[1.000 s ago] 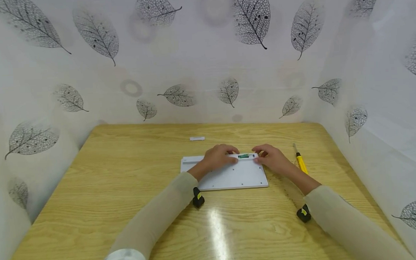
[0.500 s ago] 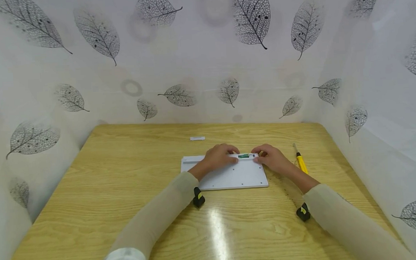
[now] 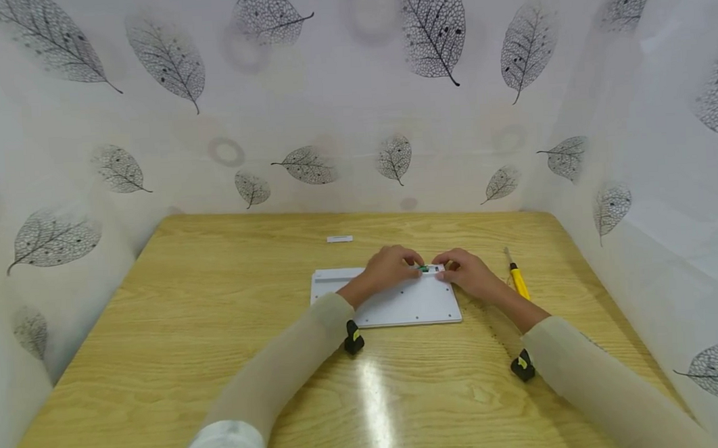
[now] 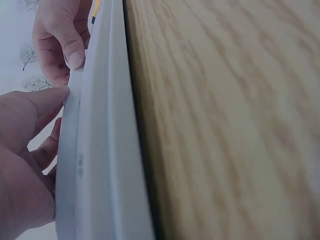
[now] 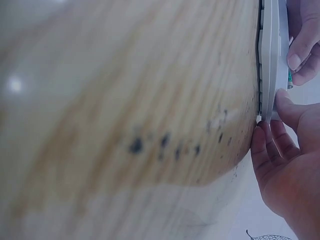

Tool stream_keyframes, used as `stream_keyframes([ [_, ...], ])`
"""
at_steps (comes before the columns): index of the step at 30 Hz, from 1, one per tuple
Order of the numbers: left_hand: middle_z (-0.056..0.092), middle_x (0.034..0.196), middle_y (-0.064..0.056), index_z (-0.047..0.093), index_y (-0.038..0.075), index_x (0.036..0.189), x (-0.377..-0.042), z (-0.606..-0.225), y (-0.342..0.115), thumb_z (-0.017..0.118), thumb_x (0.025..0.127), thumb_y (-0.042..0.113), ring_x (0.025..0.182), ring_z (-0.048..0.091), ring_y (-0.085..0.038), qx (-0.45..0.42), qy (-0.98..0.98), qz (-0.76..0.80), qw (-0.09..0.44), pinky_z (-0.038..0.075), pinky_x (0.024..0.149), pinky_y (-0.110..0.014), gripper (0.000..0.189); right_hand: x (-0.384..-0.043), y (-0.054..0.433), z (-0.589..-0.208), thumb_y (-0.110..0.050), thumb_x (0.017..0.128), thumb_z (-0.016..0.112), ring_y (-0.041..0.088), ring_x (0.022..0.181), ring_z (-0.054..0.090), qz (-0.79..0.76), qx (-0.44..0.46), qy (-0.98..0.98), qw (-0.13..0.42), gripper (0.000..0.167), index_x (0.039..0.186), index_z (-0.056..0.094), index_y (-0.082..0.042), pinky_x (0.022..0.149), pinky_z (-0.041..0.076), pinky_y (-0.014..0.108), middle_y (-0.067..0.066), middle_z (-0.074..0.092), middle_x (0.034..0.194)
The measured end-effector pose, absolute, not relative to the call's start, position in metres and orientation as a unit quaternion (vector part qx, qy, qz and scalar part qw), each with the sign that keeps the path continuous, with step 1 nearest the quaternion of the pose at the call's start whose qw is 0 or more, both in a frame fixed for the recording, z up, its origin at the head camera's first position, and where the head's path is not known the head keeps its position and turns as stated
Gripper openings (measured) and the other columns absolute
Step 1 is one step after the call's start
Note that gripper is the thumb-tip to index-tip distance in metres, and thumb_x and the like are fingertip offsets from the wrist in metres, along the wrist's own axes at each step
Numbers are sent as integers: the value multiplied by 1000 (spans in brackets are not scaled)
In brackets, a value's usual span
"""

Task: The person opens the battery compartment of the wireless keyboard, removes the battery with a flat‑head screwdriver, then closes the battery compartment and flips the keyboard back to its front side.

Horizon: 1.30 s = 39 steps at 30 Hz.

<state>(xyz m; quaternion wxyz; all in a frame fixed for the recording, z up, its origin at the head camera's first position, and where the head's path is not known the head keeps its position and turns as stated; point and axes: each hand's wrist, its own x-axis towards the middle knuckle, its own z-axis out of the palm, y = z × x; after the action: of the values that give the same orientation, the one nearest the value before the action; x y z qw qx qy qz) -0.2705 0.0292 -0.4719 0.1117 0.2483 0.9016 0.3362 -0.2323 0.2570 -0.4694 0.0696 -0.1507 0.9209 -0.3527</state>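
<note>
A white keyboard (image 3: 400, 308) lies face down on the wooden table, its keys showing along the underside in the right wrist view. In the slot near its far right edge is a green battery (image 3: 425, 269), partly hidden by fingers. My left hand (image 3: 392, 268) pinches this battery between thumb and fingertips; its green end (image 5: 290, 79) peeks out below them in the right wrist view. At the keyboard's far right corner, my right hand (image 3: 468, 274) grips the edge, thumb on the back and fingers around the other side.
A small white strip, like a cover (image 3: 339, 238), lies beyond the keyboard. To the right of my right hand is a yellow-handled screwdriver (image 3: 519, 282), its shaft pointing away. Leaf-patterned curtains (image 3: 341, 116) enclose the table (image 3: 217, 312) at the back and sides.
My left hand has shifted right along the keyboard's far edge, and its fingers now cover much of the battery. The right hand stays at the corner.
</note>
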Motion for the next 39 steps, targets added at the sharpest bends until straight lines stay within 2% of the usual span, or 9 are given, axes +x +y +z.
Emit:
stream_keyframes([
  [12, 70, 107, 9, 75, 28, 110, -271, -472, 33, 72, 94, 32, 94, 60, -8, 247, 910, 314, 113, 47, 81, -31, 17, -231, 257, -470, -17, 99, 65, 25, 98, 58, -352, -150, 922, 67, 29, 127, 66, -9, 85, 48, 39, 14, 60, 122],
  [20, 69, 108, 10, 73, 25, 110, -269, -470, 34, 71, 95, 33, 95, 60, -7, 237, 908, 318, 135, 48, 86, -34, 17, -232, 258, -471, -17, 100, 64, 25, 98, 57, -354, -154, 920, 68, 28, 127, 65, -9, 85, 47, 39, 15, 60, 123],
  [33, 69, 108, 12, 73, 27, 105, -270, -469, 31, 71, 95, 31, 100, 60, -7, 241, 898, 342, 136, 47, 90, -36, 11, -231, 257, -470, -17, 100, 63, 25, 97, 57, -354, -158, 920, 65, 29, 128, 65, -8, 84, 47, 39, 16, 59, 124],
  [39, 68, 107, 9, 71, 23, 109, -273, -471, 28, 68, 97, 28, 95, 60, -8, 256, 879, 377, 141, 47, 85, -32, 13, -231, 257, -471, -17, 101, 63, 25, 97, 57, -350, -156, 921, 66, 29, 129, 64, -8, 84, 47, 39, 15, 59, 123],
])
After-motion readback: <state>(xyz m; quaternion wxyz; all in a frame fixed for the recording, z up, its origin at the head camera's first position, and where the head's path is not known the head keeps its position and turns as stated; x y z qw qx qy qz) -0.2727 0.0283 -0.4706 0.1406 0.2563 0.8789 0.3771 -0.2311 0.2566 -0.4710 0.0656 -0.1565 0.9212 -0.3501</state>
